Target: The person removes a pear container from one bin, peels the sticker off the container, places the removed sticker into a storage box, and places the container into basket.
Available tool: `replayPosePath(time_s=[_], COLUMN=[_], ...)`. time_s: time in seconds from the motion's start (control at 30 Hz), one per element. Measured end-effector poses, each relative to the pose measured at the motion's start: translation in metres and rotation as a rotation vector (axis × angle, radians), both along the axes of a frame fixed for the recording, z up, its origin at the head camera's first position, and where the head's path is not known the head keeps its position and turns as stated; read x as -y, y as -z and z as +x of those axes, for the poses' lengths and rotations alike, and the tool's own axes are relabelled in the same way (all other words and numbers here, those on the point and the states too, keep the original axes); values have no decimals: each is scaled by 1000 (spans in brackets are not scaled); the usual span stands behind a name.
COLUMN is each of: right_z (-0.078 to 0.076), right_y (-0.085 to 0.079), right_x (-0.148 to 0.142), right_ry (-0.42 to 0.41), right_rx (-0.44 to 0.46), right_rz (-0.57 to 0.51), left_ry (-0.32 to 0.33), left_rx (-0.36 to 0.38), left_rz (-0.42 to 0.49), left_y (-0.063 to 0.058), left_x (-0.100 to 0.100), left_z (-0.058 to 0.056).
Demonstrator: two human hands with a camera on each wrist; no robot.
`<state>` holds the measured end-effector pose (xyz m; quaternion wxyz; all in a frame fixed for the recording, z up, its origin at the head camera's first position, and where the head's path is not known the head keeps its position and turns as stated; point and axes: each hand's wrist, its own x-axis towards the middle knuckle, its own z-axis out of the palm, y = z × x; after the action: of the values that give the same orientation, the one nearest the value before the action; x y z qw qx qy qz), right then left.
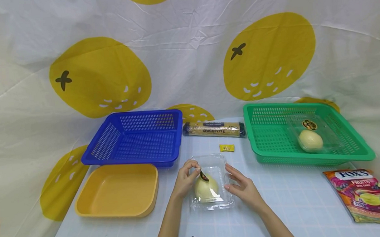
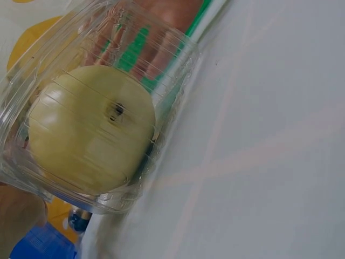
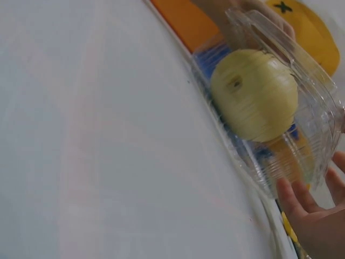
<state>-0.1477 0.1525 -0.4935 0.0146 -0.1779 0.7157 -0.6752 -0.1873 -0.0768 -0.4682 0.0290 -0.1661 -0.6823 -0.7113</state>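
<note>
A clear plastic clamshell box (image 1: 226,199) lies on the table in front of me, with a pale yellow-green round fruit (image 1: 201,193) inside. The fruit resembles an apple or pear; its dark dimple shows through the ribbed wall in both wrist views. My left hand (image 1: 184,179) pinches the box's lid at the left, beside a dark oval sticker (image 1: 204,176) seen at a slant. At the box's right side my right hand (image 1: 243,189) rests its extended fingertips on or close to the wall. In the right wrist view those fingers (image 3: 294,202) are spread.
A blue basket (image 1: 147,161) and yellow tray (image 1: 117,213) stand left. Behind the box lie a spaghetti pack (image 1: 214,129) and small yellow candy (image 1: 227,147). On the right, a green basket (image 1: 265,136) holds a similar boxed fruit (image 1: 310,140); a Fox's candy bag (image 1: 363,195) lies before it.
</note>
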Motion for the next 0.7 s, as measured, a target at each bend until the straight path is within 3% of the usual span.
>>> replayPosePath(time_s=[0.2, 0.7], right_z=[0, 1], right_y=[0, -2], right_x=[0, 0], right_ry=[-1, 5], right_rx=[4, 17], right_rz=[-3, 2], left_ry=[10, 21], left_rx=[-22, -49], left_rz=[1, 0], left_y=[8, 9], left_x=[2, 3], left_z=[-3, -2])
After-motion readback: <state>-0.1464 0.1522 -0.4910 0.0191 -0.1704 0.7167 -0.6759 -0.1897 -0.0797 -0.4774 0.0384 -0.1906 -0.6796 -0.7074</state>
